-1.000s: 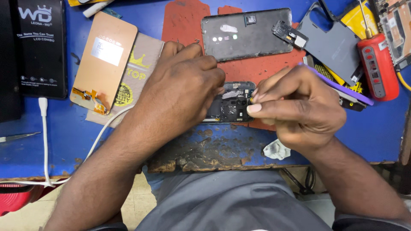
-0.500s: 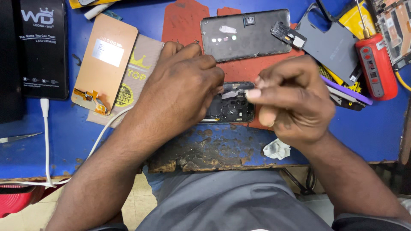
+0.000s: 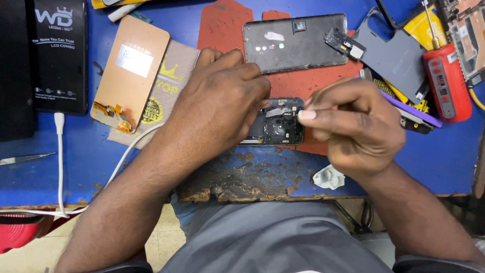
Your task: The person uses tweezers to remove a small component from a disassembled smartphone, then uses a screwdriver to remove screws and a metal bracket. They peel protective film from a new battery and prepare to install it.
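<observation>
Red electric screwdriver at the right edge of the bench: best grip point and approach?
Grip the red electric screwdriver around its thick red body, coming from above. It lies flat on the blue bench, bit pointing away; the body is the widest, most exposed part. Its left flank abuts the grey phone cover, so a sideways approach looks cramped.

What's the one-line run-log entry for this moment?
left hand: pressing down opened dark phone body | right hand: pinched at its top edge, tool unclear | base: red rubber mat
</observation>
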{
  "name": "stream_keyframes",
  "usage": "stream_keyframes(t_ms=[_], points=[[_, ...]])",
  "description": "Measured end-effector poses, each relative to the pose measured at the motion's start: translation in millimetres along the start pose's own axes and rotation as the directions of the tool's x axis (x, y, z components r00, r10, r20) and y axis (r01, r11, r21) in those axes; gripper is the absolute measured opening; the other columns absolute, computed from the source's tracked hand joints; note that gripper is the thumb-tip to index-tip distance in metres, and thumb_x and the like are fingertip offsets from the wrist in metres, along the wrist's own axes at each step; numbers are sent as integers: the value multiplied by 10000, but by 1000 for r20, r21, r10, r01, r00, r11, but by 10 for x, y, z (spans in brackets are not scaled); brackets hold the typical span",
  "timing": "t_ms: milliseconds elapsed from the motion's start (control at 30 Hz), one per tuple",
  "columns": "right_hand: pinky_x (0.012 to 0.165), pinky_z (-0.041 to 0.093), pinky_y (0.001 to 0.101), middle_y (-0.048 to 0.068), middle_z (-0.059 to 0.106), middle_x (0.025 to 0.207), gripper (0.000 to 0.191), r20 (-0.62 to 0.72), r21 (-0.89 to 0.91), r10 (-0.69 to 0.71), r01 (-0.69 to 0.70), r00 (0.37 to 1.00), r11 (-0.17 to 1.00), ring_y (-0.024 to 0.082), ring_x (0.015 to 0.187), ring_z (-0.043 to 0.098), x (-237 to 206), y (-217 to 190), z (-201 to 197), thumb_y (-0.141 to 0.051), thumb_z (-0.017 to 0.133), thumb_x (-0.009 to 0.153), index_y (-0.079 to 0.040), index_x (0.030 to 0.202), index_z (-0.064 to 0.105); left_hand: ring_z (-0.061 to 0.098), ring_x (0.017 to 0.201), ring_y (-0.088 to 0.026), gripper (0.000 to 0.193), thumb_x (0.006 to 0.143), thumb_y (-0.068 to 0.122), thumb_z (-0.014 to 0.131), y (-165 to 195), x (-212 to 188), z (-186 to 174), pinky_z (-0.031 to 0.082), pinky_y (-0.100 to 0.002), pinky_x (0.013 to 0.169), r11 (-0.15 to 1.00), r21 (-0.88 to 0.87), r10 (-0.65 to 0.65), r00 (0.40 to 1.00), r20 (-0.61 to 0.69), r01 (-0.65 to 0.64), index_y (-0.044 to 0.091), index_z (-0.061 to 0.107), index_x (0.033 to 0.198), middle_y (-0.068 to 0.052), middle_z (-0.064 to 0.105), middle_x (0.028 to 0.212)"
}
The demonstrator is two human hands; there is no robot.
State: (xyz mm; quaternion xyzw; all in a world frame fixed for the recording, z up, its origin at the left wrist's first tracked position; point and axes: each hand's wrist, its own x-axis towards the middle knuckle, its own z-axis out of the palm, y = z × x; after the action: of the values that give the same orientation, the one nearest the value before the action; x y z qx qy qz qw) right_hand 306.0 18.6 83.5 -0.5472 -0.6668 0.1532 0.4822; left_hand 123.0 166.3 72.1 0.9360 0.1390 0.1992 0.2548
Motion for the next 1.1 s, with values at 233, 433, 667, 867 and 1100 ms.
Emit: stream_keyframes(t_ms=[233,433,667,867,1100], points=[[756,621,301,84,619,1028,508,33,-49,2,-1,999,999,182,842,681,-90,91,-71,262,655,813,-52,1213,667,596,974,-277,75,872,140,740,-4,9,22,394,-450,836,1000,-16,1,1000,11,-1,67,736,891,-64,681,914],[756,636,247,131,605,1074,558,33,-6,24,-24,999,1000,170,864,692,-136,91,-70,305,607,825,-53,1251,634,595,990,-281,78,883,144,738,-1,8,27,392,-451,841,1000,-19,0,1000,21,0,67,738,896,-68,683,933],[780,634,286,172,663,1068,458,28,-96,14,-11,1000,995,218,954,721,-154,6,-120,292,609,875,29,1251,595,594,996,-282,70,884,137,737,-9,3,32,392,-450,843,1000,-14,-13,999,31,14,69,745,898,-66,685,938],[881,665,315,158,646,1117,339,-90,-24,103,-106,991,994,213,988,740,-177,-52,-169,188,643,992,8,1271,573,596,1019,-277,84,874,147,741,-22,5,73,394,-444,862,999,-51,-5,1000,22,6,74,747,914,-58,679,944],[822,654,300,157,688,1033,321,-31,-148,57,-61,998,987,203,924,739,-121,-25,-140,177,702,971,26,1235,600,595,1013,-271,89,863,144,753,-18,15,82,390,-442,854,998,-68,-8,999,46,11,66,738,903,-55,676,937]])
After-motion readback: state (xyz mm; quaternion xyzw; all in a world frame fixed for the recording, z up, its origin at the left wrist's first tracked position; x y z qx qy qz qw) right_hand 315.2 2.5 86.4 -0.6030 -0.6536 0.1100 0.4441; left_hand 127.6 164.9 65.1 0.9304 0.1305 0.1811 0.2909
